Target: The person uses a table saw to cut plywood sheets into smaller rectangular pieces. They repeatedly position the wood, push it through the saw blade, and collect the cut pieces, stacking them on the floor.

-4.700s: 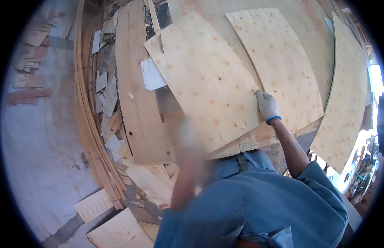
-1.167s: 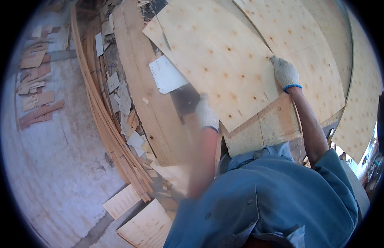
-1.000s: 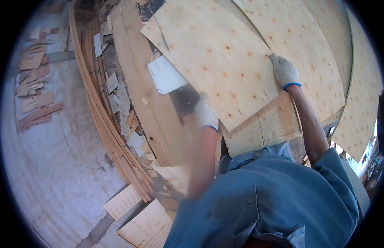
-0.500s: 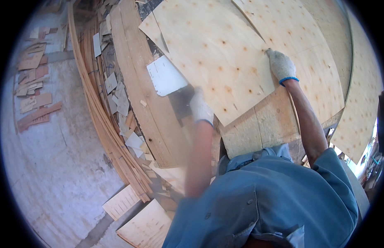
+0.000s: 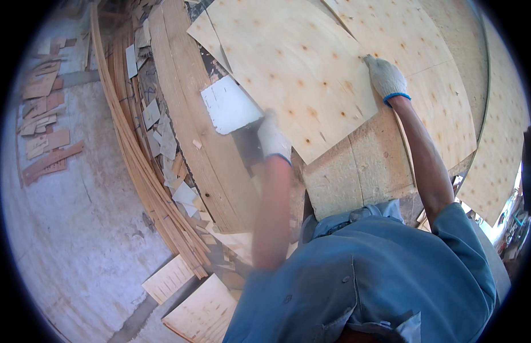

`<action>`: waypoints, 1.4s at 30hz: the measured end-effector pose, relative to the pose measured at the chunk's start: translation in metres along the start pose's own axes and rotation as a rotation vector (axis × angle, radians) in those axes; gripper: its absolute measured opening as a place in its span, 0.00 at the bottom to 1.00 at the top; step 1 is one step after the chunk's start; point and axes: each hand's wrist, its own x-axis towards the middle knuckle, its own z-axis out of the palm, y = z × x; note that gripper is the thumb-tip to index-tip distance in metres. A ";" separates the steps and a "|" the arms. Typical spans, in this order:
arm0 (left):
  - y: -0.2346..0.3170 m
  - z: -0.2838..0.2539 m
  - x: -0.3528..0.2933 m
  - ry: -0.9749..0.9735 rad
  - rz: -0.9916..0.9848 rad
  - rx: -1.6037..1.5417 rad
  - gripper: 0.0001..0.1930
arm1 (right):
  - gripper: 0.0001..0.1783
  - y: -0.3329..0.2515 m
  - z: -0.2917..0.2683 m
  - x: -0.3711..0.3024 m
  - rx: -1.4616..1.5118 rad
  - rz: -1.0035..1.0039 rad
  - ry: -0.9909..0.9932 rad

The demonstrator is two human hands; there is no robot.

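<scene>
A pale, knot-speckled plywood sheet (image 5: pixel 299 74) lies at a slant before me, over a brown wooden board (image 5: pixel 362 166). My left hand (image 5: pixel 274 138), in a white knitted glove, is closed at its left edge near the lower corner; the hand is slightly blurred and its fingertips are partly hidden. At the right edge, my right hand (image 5: pixel 386 79), in a similar glove with a blue cuff, is closed on the sheet with curled fingers. A white panel (image 5: pixel 228 106) with chipped edges sits just left of my left hand.
Another knotted plywood sheet (image 5: pixel 431 97) extends on the right, with a further one (image 5: pixel 499 143) beyond it. Long thin wood strips (image 5: pixel 125 137) run down the left beside scattered offcuts (image 5: pixel 185 194). Rectangular wood pieces (image 5: pixel 202 311) lie on the floor at lower left.
The plywood sheet has shifted slightly up and left, away from me. Both hands have moved with it, the left one a little farther forward.
</scene>
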 end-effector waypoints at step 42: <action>0.357 0.033 0.281 0.274 1.177 1.999 0.39 | 0.23 0.091 -0.027 0.007 0.118 0.302 0.185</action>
